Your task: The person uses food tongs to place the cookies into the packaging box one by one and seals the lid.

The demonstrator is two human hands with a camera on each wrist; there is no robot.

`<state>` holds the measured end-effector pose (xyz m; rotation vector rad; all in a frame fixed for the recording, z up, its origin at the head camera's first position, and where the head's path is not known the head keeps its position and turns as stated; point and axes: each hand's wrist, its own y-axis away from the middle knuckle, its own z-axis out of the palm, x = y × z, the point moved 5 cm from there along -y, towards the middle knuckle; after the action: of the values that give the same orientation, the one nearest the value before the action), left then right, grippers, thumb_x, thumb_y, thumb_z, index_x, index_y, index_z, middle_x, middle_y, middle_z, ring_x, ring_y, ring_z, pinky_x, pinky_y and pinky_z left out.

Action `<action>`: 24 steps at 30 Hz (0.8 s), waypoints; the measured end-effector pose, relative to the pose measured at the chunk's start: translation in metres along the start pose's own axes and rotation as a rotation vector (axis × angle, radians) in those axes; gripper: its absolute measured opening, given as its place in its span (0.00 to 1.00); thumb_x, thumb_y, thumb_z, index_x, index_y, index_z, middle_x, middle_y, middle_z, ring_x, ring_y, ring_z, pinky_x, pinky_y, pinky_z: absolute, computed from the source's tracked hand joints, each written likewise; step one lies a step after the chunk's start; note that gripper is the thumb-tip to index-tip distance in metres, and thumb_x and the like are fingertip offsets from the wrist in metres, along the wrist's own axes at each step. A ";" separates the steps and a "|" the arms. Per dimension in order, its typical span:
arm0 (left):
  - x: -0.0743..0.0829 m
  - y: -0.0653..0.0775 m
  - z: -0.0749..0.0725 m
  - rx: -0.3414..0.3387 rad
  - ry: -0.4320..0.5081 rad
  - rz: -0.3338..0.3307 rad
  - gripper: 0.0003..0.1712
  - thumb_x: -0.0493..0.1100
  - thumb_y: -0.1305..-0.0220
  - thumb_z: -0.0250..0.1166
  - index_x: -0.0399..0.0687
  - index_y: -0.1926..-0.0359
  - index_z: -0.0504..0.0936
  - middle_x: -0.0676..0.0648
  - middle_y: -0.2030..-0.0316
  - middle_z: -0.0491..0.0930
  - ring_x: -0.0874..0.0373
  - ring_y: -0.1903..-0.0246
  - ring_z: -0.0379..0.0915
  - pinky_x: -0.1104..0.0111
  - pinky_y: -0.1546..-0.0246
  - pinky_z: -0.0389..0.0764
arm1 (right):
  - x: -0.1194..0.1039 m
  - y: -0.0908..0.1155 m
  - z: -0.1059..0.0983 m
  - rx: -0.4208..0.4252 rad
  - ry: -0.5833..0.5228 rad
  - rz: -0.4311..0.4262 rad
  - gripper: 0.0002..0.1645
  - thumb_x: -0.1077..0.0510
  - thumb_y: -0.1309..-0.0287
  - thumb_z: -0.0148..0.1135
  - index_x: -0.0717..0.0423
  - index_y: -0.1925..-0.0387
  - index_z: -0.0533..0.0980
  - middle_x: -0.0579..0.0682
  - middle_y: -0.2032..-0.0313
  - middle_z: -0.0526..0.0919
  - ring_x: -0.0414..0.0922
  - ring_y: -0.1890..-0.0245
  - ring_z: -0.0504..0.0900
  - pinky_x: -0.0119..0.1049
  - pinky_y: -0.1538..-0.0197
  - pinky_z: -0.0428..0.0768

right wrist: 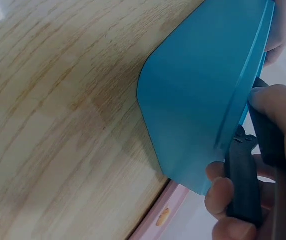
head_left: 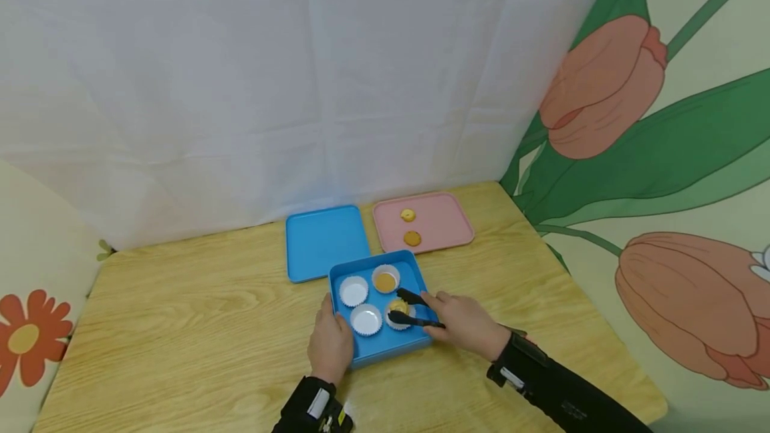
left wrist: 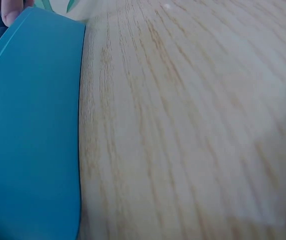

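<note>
A blue box on the table holds several white paper cups. Its back right cup has a round cookie inside; the two left cups show no cookie. My right hand grips black tongs, whose two tips lie on either side of a yellowish cookie at the near right cup. Whether the tips touch that cookie is unclear. My left hand rests along the box's left wall, its fingers fairly straight. In the right wrist view, the tongs sit between thumb and fingers beside the box wall.
Behind the box lies a flat blue lid. To its right, a pink tray bears two small cookies, one behind the other. A white cloth hangs at the table's back edge.
</note>
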<state>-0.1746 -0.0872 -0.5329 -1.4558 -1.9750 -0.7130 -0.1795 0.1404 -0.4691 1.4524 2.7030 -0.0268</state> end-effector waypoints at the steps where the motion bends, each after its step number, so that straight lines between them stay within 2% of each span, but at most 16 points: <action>1: 0.000 0.000 0.000 0.002 0.001 0.001 0.28 0.40 0.31 0.42 0.36 0.32 0.56 0.31 0.41 0.68 0.37 0.47 0.71 0.47 0.54 0.75 | 0.000 0.000 0.000 -0.001 0.003 0.003 0.36 0.40 0.46 0.60 0.57 0.41 0.71 0.49 0.65 0.79 0.35 0.78 0.68 0.26 0.76 0.66; 11: 0.001 0.000 -0.001 0.008 -0.008 0.007 0.28 0.39 0.31 0.43 0.36 0.32 0.56 0.31 0.41 0.68 0.36 0.47 0.71 0.46 0.54 0.75 | 0.000 0.000 -0.002 -0.010 0.043 0.019 0.39 0.38 0.47 0.59 0.56 0.40 0.69 0.51 0.61 0.81 0.38 0.73 0.77 0.31 0.73 0.74; 16: 0.002 0.000 -0.002 0.002 -0.012 0.005 0.28 0.39 0.31 0.43 0.35 0.32 0.56 0.30 0.41 0.68 0.36 0.47 0.71 0.46 0.54 0.75 | 0.000 -0.001 -0.002 -0.010 0.057 0.020 0.39 0.37 0.47 0.59 0.56 0.40 0.69 0.51 0.61 0.81 0.39 0.72 0.78 0.32 0.73 0.76; 20: 0.002 0.000 -0.001 -0.002 -0.008 0.001 0.28 0.39 0.31 0.42 0.36 0.32 0.56 0.31 0.40 0.67 0.36 0.46 0.71 0.46 0.54 0.75 | 0.002 -0.001 -0.003 -0.017 0.024 0.030 0.39 0.37 0.47 0.60 0.56 0.39 0.69 0.50 0.62 0.80 0.37 0.74 0.75 0.30 0.75 0.72; 24: 0.000 0.000 -0.001 -0.006 -0.009 0.002 0.28 0.39 0.31 0.42 0.35 0.32 0.55 0.31 0.40 0.67 0.36 0.46 0.70 0.46 0.53 0.75 | 0.004 0.000 -0.009 0.021 -0.028 0.038 0.39 0.38 0.47 0.60 0.57 0.39 0.69 0.51 0.61 0.81 0.38 0.72 0.77 0.31 0.71 0.76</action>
<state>-0.1744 -0.0874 -0.5322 -1.4668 -1.9800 -0.7134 -0.1823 0.1444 -0.4601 1.4966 2.6602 -0.0727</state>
